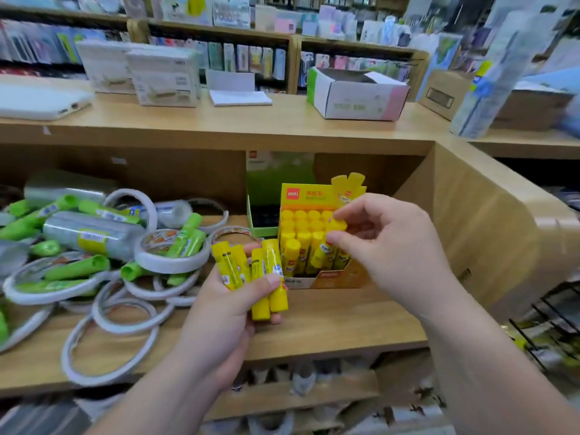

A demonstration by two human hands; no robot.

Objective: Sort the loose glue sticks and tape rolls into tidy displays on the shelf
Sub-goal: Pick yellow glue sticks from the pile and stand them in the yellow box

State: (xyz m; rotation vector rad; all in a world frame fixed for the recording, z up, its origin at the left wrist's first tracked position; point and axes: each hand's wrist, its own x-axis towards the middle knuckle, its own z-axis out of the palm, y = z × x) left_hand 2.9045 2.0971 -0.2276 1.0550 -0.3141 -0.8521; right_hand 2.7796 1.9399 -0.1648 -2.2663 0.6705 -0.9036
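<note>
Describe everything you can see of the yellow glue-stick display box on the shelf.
The yellow display box is printed cardboard, upright on the wooden shelf. Its tall back card shows a red logo and pictured sticks; the front lip is low. Yellow-capped glue sticks stand inside in rows, nearly filling it. The right hand pinches one stick's cap at the back right; the left hand holds loose sticks beside its left front corner. A green box stands behind.
</note>
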